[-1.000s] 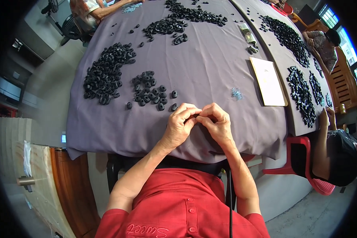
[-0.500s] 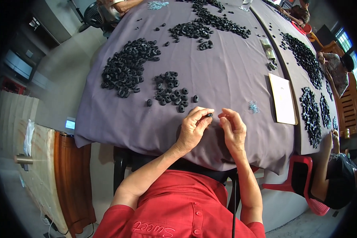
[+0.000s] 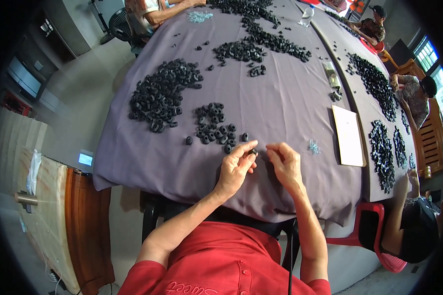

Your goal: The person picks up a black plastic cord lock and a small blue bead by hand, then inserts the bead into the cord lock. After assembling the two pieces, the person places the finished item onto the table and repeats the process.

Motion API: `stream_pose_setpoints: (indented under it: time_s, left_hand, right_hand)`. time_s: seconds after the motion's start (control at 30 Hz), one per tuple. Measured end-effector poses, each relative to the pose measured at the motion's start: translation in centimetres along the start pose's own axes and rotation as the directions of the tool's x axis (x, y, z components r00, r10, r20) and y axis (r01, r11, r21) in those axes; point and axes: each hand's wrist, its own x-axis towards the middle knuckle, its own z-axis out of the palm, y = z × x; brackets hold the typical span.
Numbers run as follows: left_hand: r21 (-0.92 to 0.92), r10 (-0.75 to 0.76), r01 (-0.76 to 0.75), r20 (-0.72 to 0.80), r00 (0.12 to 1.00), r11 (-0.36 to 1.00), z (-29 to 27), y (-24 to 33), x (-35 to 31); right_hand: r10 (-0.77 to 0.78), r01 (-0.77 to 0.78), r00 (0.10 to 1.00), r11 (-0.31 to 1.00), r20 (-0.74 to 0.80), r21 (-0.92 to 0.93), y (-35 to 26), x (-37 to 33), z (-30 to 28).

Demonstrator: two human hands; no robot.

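My left hand (image 3: 235, 169) pinches a small black barrel-shaped plastic piece (image 3: 252, 152) between thumb and fingers, above the near edge of the cloth-covered table. My right hand (image 3: 286, 167) is just to its right, apart from the piece, with thumb and forefinger drawn together; anything between those tips is too small to make out. Beyond my left hand lies a loose cluster of similar ribbed black pieces (image 3: 212, 129), with a larger heap (image 3: 160, 91) farther left. A little pile of tiny pale-blue, shiny bits (image 3: 314, 146) sits right of my right hand.
A purple-grey cloth (image 3: 280, 103) covers the table. More black parts (image 3: 238, 50) lie at the far side. On the right are a white card (image 3: 348, 135), a clear packet (image 3: 331, 73) and another table strip with black heaps (image 3: 381, 152). Several people sit around; a red chair (image 3: 369, 226) stands right.
The view has tilted slightly, so the table sits lower in the picture. My left hand has turned the black piece a little; my right hand stays close beside it.
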Motion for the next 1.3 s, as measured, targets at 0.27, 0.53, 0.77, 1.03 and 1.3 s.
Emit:
stream_pose_setpoints:
  time_s: [0.27,0.53,0.77,1.03,1.3]
  left_hand:
    - [-0.181,-0.018,0.022,0.020,1.000,0.983,0.0,-0.3,0.9]
    - [-0.173,-0.056,0.060,0.031,0.998,0.983,0.2,0.0,0.4]
    - [-0.103,-0.039,0.046,0.068,0.997,0.994,-0.2,-0.5,0.1]
    - [-0.084,-0.027,0.034,0.082,0.996,0.996,-0.2,-0.5,0.0]
    - [-0.071,-0.033,0.039,0.080,0.996,0.997,0.1,-0.6,0.2]
  right_hand:
    - [-0.003,0.003,1.000,0.999,0.011,-0.043,-0.4,1.8,-0.2]
    - [-0.221,0.216,0.975,0.968,-0.025,-0.125,-0.5,-0.2,0.0]
    - [-0.252,0.246,0.968,0.922,0.019,-0.299,-0.6,-2.0,-1.9]
    - [-0.194,0.012,0.928,0.870,-0.319,-0.494,2.3,-0.8,-8.7]
    - [-0.096,-0.075,0.967,0.777,-0.235,-0.625,5.0,0.1,-11.3]
